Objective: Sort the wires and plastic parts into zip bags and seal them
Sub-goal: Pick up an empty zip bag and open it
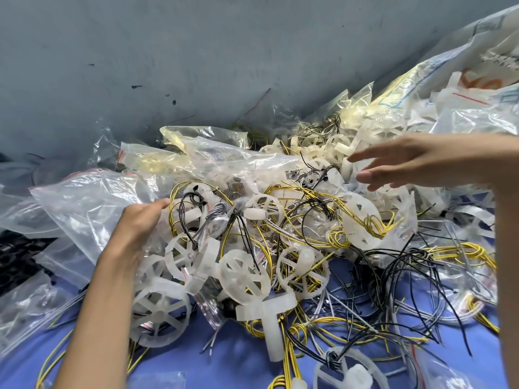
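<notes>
A big tangle of yellow wires [314, 203], black wires [398, 265] and white plastic spoked wheels [243, 273] covers the blue table [241, 360]. Clear zip bags [92, 203] with red seal strips lie at the left and back. My left hand [137, 223] rests on the pile at the edge of a clear bag; whether its fingers pinch the bag is hidden. My right hand [407, 161] hovers over the white parts at the right, fingers straight and spread, holding nothing.
A grey wall [196, 51] rises right behind the pile. A large woven sack [463, 60] with more bags and white parts leans at the back right. A dark object [16, 256] sits at the far left under bags.
</notes>
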Demonstrator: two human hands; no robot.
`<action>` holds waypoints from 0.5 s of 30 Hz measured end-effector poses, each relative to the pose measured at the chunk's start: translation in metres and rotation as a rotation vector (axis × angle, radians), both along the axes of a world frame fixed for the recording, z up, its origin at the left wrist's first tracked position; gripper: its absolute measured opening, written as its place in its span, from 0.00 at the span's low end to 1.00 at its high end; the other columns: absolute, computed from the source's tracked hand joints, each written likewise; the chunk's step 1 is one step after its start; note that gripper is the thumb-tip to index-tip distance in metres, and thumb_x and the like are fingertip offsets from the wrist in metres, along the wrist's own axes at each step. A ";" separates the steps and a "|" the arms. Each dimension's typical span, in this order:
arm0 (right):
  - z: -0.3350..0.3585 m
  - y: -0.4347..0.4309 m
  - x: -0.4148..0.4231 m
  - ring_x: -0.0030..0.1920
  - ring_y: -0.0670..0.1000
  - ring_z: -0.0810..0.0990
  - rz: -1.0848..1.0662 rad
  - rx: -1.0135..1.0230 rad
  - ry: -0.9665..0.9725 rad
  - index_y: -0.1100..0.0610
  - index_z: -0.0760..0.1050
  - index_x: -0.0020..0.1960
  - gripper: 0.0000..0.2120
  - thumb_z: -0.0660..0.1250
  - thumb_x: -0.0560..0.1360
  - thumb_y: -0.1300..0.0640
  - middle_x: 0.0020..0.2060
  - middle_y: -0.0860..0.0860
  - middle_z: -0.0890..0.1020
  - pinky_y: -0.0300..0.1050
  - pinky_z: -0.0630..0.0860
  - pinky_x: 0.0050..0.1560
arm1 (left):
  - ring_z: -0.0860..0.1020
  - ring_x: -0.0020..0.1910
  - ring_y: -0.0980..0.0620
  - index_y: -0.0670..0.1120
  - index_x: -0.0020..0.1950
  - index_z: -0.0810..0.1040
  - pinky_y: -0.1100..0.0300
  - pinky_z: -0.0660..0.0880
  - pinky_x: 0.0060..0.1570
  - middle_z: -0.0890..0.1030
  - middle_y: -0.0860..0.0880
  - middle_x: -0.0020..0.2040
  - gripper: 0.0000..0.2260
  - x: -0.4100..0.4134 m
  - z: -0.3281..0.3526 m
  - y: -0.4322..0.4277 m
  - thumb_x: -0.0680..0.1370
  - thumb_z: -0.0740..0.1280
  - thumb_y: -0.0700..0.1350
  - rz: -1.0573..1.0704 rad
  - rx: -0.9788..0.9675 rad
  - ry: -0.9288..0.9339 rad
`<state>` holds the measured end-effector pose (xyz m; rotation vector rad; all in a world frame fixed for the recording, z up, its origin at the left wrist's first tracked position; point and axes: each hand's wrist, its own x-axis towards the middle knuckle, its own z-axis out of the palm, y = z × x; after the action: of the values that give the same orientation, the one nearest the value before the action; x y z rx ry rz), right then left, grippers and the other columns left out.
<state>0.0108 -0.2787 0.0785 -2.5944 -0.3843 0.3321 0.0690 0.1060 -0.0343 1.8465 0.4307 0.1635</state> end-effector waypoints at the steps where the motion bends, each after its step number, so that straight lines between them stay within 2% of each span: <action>1: 0.001 0.002 -0.001 0.50 0.37 0.81 0.002 0.000 -0.009 0.32 0.68 0.60 0.46 0.59 0.44 0.16 0.53 0.45 0.83 0.44 0.76 0.59 | 0.75 0.60 0.41 0.38 0.48 0.79 0.47 0.70 0.63 0.78 0.39 0.59 0.13 -0.001 0.001 0.001 0.75 0.69 0.49 0.010 -0.019 0.009; 3: 0.001 0.002 0.000 0.52 0.40 0.81 -0.030 -0.008 -0.015 0.33 0.68 0.62 0.44 0.60 0.49 0.18 0.53 0.44 0.83 0.47 0.75 0.61 | 0.74 0.60 0.45 0.41 0.47 0.79 0.51 0.69 0.63 0.76 0.41 0.62 0.06 -0.002 0.002 0.000 0.75 0.69 0.44 -0.002 0.049 0.005; 4: 0.001 0.003 0.001 0.52 0.40 0.81 -0.027 -0.010 -0.016 0.35 0.68 0.64 0.43 0.61 0.53 0.19 0.52 0.45 0.83 0.47 0.75 0.61 | 0.73 0.58 0.47 0.43 0.50 0.80 0.54 0.68 0.60 0.76 0.42 0.62 0.06 -0.002 0.001 0.000 0.75 0.70 0.42 -0.028 0.101 0.009; 6: -0.001 0.003 0.002 0.51 0.39 0.81 -0.020 -0.028 -0.015 0.36 0.67 0.66 0.44 0.60 0.53 0.20 0.52 0.44 0.83 0.46 0.75 0.61 | 0.72 0.59 0.47 0.44 0.62 0.76 0.55 0.66 0.59 0.75 0.41 0.64 0.17 -0.002 -0.001 -0.002 0.74 0.70 0.40 -0.091 0.163 0.016; 8: -0.002 0.002 0.003 0.52 0.40 0.81 -0.002 -0.050 -0.023 0.34 0.67 0.65 0.45 0.59 0.51 0.20 0.51 0.43 0.84 0.46 0.74 0.62 | 0.72 0.62 0.45 0.44 0.67 0.73 0.54 0.66 0.59 0.73 0.39 0.65 0.22 -0.005 0.002 -0.003 0.74 0.71 0.39 -0.131 0.163 0.003; 13: -0.003 0.000 0.005 0.50 0.37 0.81 0.021 -0.022 -0.030 0.33 0.68 0.62 0.45 0.59 0.48 0.18 0.52 0.43 0.83 0.43 0.75 0.59 | 0.73 0.57 0.46 0.38 0.65 0.74 0.56 0.69 0.57 0.76 0.41 0.58 0.23 -0.010 0.004 0.000 0.71 0.71 0.36 -0.141 0.065 -0.042; 15: -0.004 0.000 0.006 0.51 0.38 0.81 -0.002 -0.004 -0.001 0.34 0.68 0.64 0.44 0.60 0.51 0.19 0.53 0.44 0.83 0.44 0.75 0.60 | 0.74 0.56 0.47 0.39 0.63 0.75 0.59 0.69 0.54 0.77 0.42 0.56 0.22 -0.012 0.007 0.003 0.70 0.72 0.35 -0.124 0.042 -0.062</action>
<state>0.0172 -0.2785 0.0747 -2.5987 -0.3820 0.3309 0.0569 0.1091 -0.0277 1.8979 0.2707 0.1457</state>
